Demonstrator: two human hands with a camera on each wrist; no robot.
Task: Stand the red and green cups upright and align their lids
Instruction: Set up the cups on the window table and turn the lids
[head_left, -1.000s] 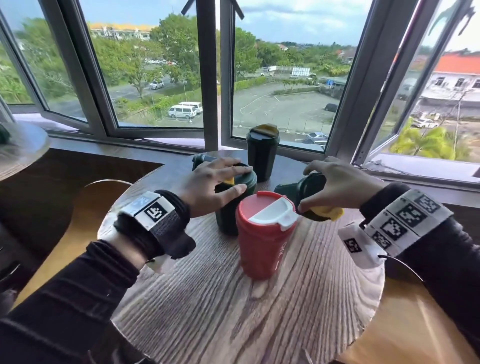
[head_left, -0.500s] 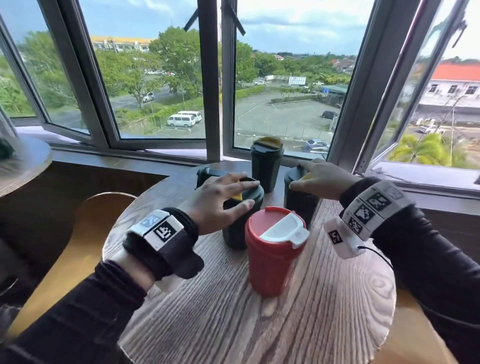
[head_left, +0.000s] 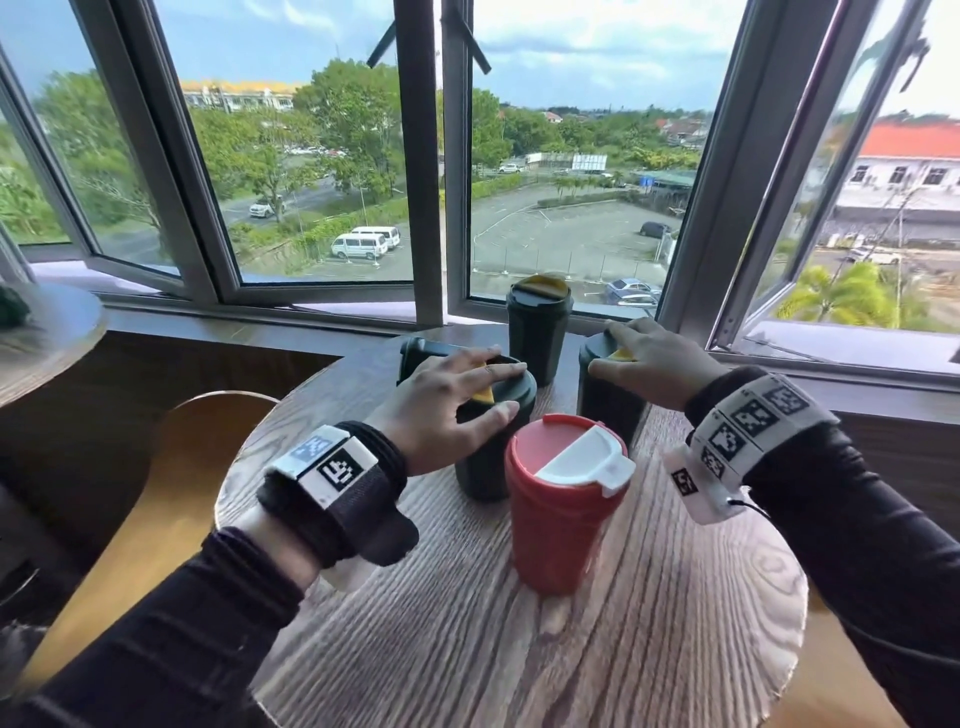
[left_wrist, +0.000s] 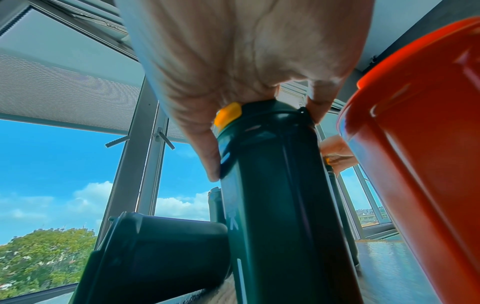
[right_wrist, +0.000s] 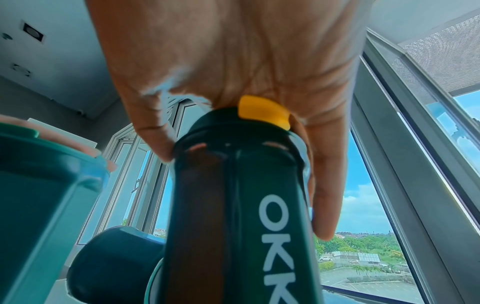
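Note:
The red cup (head_left: 561, 525) stands upright mid-table, its white lid flap pointing right. My left hand (head_left: 467, 395) lies over the lid of an upright green cup (head_left: 488, 467) just behind it, fingers and thumb curled round the lid rim (left_wrist: 262, 115). My right hand (head_left: 639, 358) grips the top of another upright green cup (head_left: 605, 410), fingers curled down past its yellow tab (right_wrist: 262, 111). A third green cup (head_left: 537, 332) stands at the back. A fourth green cup (head_left: 415, 353) lies on its side behind my left hand.
The round wooden table (head_left: 519, 649) sits against a window sill (head_left: 311, 317). A wooden chair (head_left: 171, 493) is at the left. Another table's edge (head_left: 52, 332) shows at far left. Open windows fill the back.
My right hand has turned its green cup from tilted to upright and set it on the table right of the back cup. The left hand has stayed on its cup.

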